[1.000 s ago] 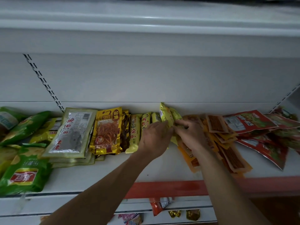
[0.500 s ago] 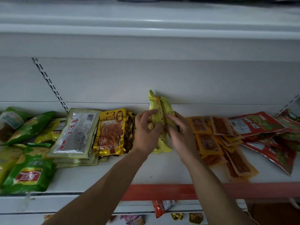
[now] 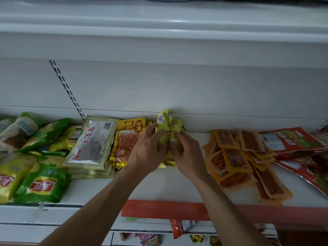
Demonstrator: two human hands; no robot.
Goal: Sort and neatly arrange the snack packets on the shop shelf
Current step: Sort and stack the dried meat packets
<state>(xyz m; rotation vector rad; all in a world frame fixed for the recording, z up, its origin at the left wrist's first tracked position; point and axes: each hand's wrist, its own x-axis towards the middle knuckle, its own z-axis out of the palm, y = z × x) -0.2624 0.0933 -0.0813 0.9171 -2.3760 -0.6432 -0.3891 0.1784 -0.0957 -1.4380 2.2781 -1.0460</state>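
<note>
A bunch of slim yellow snack packets (image 3: 168, 126) stands on end at the back middle of the white shelf (image 3: 159, 187). My left hand (image 3: 148, 150) grips the bunch from the left and my right hand (image 3: 188, 153) grips it from the right, so its lower part is hidden. Left of the hands leans a gold packet of orange strips (image 3: 126, 141), then a stack of silver-green packets (image 3: 92, 141). To the right lies a loose heap of orange packets (image 3: 236, 157).
Green and yellow crisp bags (image 3: 40, 185) fill the shelf's left end. Red packets (image 3: 291, 139) lie at the far right. A red price strip (image 3: 177, 210) runs along the front edge. The shelf above hangs low, and more packets show on the shelf below.
The yellow packets, spread in a row a second ago, have been gathered into one upright bunch between both hands and pushed left against the gold packet. The view has shifted slightly left.
</note>
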